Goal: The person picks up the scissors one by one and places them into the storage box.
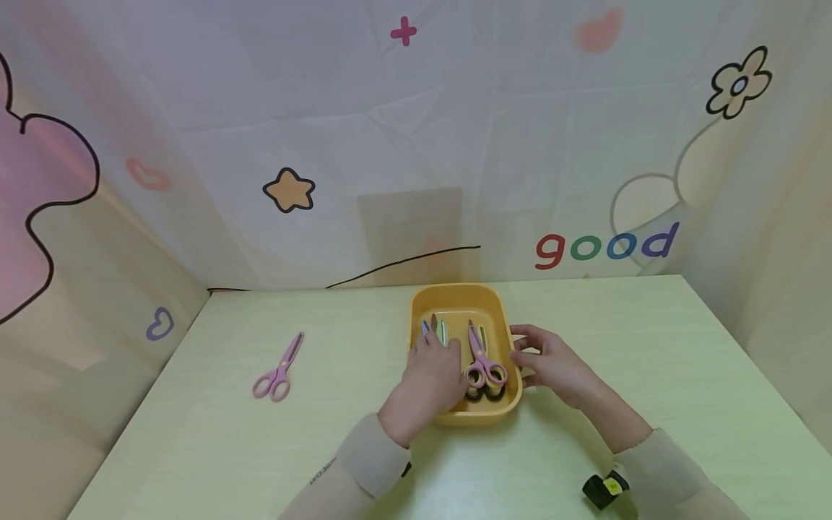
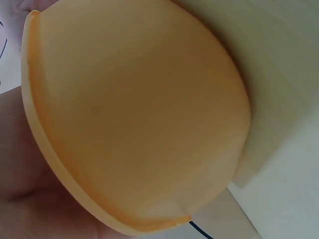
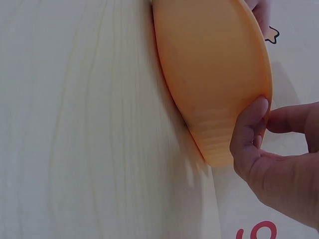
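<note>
My left hand (image 1: 437, 370) reaches over the near left wall of a yellow plastic tray (image 1: 464, 290). Its fingers point down among slim things, with a blue tip (image 1: 425, 327), a brown tip (image 1: 434, 322) and a pale green strip (image 1: 444, 332) showing beyond them; I cannot tell whether they grip any. Right of that hand, purple-handled scissors (image 1: 481, 357) lie in the tray, overlapping dark-handled scissors (image 1: 495, 394). My right hand (image 1: 552, 365) holds the tray's right rim. In the right wrist view, its fingers (image 3: 249, 129) press the outer wall, with another digit at the rim.
Another pair of purple scissors (image 1: 278, 375) lies on the pale wooden table (image 1: 338, 448), left of the tray. A printed curtain (image 1: 364, 144) hangs behind the table's far edge. A black and yellow object (image 1: 606, 489) sits beside the right sleeve.
</note>
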Demonstrator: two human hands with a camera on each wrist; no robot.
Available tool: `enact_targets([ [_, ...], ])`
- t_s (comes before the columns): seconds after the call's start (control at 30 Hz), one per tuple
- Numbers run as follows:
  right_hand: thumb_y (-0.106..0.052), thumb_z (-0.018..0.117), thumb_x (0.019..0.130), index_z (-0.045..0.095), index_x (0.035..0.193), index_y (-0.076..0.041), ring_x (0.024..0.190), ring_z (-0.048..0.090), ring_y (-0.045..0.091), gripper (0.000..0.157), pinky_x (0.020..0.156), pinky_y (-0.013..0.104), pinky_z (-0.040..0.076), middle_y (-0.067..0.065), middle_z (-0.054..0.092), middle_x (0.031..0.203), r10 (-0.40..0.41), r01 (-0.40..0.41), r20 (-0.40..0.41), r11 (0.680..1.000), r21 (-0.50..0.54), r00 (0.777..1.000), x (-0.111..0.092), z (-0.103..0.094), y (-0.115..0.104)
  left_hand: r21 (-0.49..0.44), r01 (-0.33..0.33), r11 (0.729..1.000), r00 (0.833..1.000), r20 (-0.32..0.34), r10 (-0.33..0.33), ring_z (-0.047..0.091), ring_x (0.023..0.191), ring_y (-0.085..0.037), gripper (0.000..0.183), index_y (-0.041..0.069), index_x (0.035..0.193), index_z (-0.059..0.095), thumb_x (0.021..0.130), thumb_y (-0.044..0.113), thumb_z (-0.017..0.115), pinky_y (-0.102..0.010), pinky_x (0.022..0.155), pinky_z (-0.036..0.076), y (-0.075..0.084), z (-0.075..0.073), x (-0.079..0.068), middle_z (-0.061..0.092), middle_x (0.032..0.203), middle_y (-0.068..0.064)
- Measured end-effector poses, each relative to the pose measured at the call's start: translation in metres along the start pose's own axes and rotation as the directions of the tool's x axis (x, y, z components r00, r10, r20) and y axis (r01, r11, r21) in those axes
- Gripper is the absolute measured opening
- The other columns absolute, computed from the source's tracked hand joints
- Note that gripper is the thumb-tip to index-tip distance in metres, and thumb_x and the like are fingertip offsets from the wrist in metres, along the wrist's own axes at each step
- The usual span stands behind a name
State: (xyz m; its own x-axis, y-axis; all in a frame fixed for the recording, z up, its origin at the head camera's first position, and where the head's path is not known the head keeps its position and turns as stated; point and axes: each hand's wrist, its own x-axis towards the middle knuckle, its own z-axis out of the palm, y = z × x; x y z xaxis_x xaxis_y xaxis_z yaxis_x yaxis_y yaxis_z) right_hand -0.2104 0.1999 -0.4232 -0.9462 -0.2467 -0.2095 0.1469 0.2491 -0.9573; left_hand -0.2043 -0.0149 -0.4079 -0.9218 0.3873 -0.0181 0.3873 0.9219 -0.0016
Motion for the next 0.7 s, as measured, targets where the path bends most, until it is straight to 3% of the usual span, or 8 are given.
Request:
enact_targets([
  [0.3,-0.004,0.055,0.104,0.032,0.154,0.006,0.099,0.055,0.029,0.056,0.074,0.035,0.061,0.021,0.046,0.123,0.004,-0.004,-0.007,1.0,-0.002,1.0,0.0,0.0,0.0,-0.014,-0.01,1.0,1.0,-0.016,0.009,0.057,0.113,-0.039,0.044,0.004,0.132,0.06,0.101,0.035,0.061,-0.047,0.094,0.052,-0.002,-0.002,-0.001,0.054,0.13,-0.033],
  [0.53,-0.003,0.055,0.104,0.033,0.154,0.007,0.098,0.055,0.029,0.055,0.073,0.035,0.061,0.021,0.045,0.123,-0.002,0.002,-0.006,1.0,0.001,1.0,0.0,0.0,0.0,-0.008,-0.047,0.999,0.996,-0.076,0.046,0.057,0.106,-0.034,0.039,0.005,0.127,0.062,0.1,0.034,0.063,-0.044,0.089,0.053,-0.006,-0.003,-0.006,0.059,0.117,-0.023],
  [0.7,-0.003,0.055,0.104,0.032,0.154,0.006,0.098,0.055,0.029,0.056,0.073,0.035,0.061,0.021,0.045,0.122,-0.001,0.001,-0.004,1.0,-0.001,1.0,0.0,0.0,-0.001,-0.033,-0.078,0.996,0.991,-0.116,0.073,0.057,0.109,-0.035,0.039,0.005,0.13,0.063,0.101,0.031,0.063,-0.045,0.089,0.054,-0.011,-0.001,-0.007,0.058,0.12,-0.022],
])
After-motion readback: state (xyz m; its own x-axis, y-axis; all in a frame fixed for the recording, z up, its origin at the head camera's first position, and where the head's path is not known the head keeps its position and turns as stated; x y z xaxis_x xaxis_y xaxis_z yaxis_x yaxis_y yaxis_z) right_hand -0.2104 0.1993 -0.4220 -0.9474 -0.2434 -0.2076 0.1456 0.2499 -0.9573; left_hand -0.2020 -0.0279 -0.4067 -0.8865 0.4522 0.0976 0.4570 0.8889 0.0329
